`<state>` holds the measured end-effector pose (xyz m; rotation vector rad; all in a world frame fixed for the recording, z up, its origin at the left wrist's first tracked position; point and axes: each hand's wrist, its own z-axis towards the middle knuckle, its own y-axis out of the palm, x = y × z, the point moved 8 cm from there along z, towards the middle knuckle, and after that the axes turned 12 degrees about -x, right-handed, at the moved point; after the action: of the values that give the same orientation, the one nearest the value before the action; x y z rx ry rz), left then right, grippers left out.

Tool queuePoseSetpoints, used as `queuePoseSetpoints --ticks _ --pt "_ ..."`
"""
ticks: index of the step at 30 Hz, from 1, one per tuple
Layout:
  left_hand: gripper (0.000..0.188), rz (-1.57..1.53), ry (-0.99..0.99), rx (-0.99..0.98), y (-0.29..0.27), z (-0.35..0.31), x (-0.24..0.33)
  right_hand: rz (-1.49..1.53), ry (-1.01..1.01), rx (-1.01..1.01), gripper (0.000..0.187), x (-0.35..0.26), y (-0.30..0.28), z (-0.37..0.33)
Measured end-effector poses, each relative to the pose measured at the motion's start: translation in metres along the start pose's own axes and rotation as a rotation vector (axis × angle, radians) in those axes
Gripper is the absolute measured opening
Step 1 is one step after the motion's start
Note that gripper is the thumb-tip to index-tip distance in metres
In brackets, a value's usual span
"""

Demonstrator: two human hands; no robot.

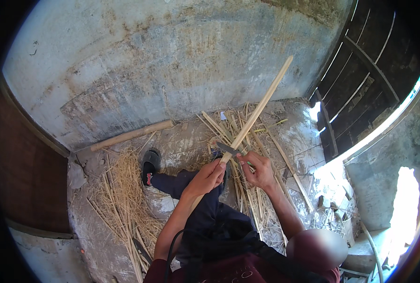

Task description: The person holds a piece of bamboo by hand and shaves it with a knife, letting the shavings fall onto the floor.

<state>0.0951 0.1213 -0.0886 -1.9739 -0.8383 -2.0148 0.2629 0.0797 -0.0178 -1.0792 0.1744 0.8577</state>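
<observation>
A long pale bamboo strip (265, 102) slants up and away from my lap toward the wall. My left hand (208, 176) is closed round its lower part. In my right hand (258, 170), a knife (227, 148) with a short dark blade and what looks like a green handle is gripped. The blade lies across the strip just beyond my left fingers, touching or nearly touching it. Most of the handle is hidden by my right fingers. The strip's near end passes beneath my left hand and forearm.
Thin shavings (127, 174) heap on the floor left of my dark shoe (150, 166). Split strips (290, 167) lie scattered to the right. A round pole (132, 135) rests along the stained wall (172, 61). A dark plank door (360, 70) stands at the far right.
</observation>
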Motion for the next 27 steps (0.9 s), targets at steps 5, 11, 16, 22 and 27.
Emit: queuePoseSetpoints --ticks 5,11,16,22,27 --pt "0.032 -0.008 0.016 -0.01 0.0 0.0 0.001 -0.031 -0.005 -0.012 0.026 -0.002 -0.003 0.001" --pt "0.032 0.002 0.067 -0.059 0.0 -0.008 -0.002 -0.082 0.203 0.225 0.018 0.081 -0.061 -0.013" --pt "0.032 -0.019 0.136 -0.143 0.013 -0.012 0.015 -0.148 0.406 0.247 0.015 0.124 -0.129 -0.027" --pt "0.032 -0.038 0.047 0.009 0.003 -0.004 -0.002 0.272 0.538 0.445 0.016 0.116 -0.095 -0.067" --pt "0.031 -0.035 0.055 0.067 -0.004 -0.011 0.002 0.457 0.441 0.34 0.019 0.08 -0.039 -0.059"
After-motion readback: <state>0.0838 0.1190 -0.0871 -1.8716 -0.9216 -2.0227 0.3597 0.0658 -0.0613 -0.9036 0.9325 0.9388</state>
